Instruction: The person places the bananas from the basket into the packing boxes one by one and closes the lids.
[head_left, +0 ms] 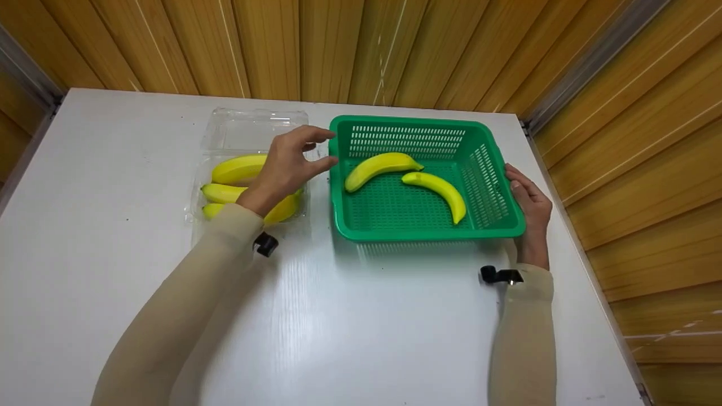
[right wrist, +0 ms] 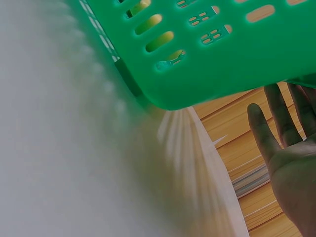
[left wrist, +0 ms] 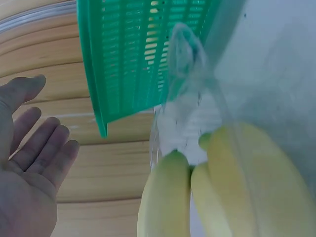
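Basket (head_left: 417,233), two bananas (head_left: 383,166) inside, sits just right of your left hand (head_left: 289,160), which is empty, thumb and fingers parted. Your right hand (head_left: 532,204), fingers extended, touches the basket's right side.

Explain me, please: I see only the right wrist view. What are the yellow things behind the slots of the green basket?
Observer: The head view shows two bananas lying inside the basket.
Operator: Thank you. And where is the left hand, which I cannot see?
Observer: The left hand is at the left end of the basket; I cannot tell if it touches the rim.
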Demonstrator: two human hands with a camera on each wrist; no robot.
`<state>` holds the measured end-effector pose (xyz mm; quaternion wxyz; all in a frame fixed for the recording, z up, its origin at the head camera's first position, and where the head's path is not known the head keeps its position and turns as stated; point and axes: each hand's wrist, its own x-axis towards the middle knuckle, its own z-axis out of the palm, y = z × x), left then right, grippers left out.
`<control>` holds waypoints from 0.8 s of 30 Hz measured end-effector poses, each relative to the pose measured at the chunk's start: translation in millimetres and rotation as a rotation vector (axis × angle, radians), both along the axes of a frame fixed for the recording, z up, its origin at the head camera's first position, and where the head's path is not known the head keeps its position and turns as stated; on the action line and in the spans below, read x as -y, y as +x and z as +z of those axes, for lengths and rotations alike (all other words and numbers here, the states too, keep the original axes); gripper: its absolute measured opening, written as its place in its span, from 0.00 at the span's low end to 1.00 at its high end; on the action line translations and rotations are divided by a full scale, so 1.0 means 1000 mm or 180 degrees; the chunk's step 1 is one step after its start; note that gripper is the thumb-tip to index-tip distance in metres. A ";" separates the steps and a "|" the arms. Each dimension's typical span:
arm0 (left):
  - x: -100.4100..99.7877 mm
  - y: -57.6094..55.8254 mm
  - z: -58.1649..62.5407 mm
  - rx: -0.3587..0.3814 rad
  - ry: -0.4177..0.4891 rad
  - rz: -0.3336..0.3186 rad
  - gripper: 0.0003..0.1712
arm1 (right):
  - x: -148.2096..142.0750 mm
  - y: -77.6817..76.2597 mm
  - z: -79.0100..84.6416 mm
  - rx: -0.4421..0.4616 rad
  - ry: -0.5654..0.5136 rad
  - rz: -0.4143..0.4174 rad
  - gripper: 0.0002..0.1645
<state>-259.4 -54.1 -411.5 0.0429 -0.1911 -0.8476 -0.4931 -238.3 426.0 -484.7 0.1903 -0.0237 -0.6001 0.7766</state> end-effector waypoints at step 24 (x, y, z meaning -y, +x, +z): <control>-0.071 -0.023 -0.011 0.0345 -0.0402 -0.0242 0.30 | -0.001 -0.001 0.000 0.0067 0.0040 -0.0058 0.19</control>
